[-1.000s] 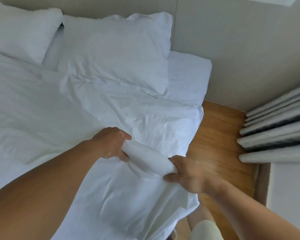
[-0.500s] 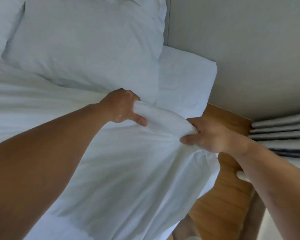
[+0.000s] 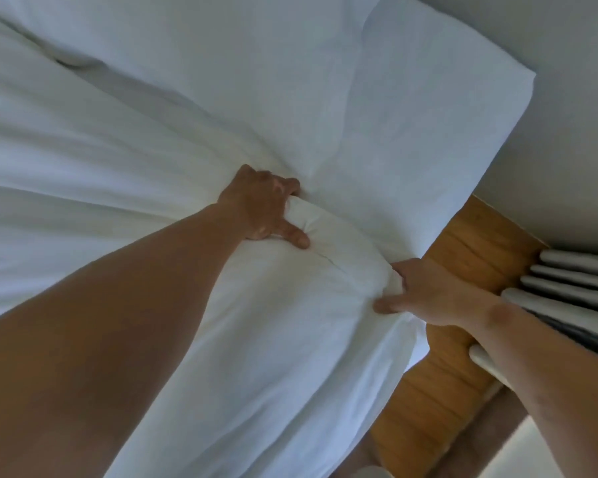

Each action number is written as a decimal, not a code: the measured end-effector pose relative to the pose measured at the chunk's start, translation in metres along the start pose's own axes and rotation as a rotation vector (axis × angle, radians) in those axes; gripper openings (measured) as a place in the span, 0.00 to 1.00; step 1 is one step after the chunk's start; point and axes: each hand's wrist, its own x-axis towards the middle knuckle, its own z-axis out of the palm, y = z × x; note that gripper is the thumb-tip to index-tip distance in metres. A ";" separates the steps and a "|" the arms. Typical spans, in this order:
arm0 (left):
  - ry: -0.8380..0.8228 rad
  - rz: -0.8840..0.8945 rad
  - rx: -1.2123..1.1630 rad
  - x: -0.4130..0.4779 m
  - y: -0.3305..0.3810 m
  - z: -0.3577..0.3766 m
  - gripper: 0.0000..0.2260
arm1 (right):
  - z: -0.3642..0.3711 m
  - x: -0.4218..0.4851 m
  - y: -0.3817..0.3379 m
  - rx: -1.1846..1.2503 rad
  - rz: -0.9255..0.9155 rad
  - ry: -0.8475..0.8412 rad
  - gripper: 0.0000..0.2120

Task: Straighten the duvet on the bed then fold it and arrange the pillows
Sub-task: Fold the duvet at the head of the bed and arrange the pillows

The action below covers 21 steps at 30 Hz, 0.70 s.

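Duvet [image 3: 273,339] moves up against the pillow [image 3: 221,63], its bunched edge gripped by 2 hands, left hand [image 3: 261,208] just beside the pillow, right hand [image 3: 428,294] farther from it.

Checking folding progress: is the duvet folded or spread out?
Spread out: the duvet lies across the bed, left hand and right hand gripping only its bunched edge.

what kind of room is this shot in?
A bedroom, possibly a hotel room: a bed with a white duvet that the left hand and the right hand both grip, a white pillow at its head, and a wood floor with a pleated curtain alongside.
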 end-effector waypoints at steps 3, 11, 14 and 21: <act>0.196 -0.062 -0.035 -0.022 0.005 0.008 0.45 | -0.018 -0.003 -0.006 -0.158 0.035 -0.059 0.16; 0.777 -0.535 -0.393 -0.196 0.027 0.104 0.36 | -0.022 -0.017 -0.041 -0.281 0.040 -0.102 0.13; 0.703 -0.997 -0.621 -0.294 0.034 0.177 0.46 | -0.009 -0.024 -0.035 -0.234 0.052 -0.045 0.18; 0.481 -1.222 -1.991 -0.346 0.121 0.285 0.48 | 0.010 -0.031 -0.032 -0.261 0.052 0.089 0.25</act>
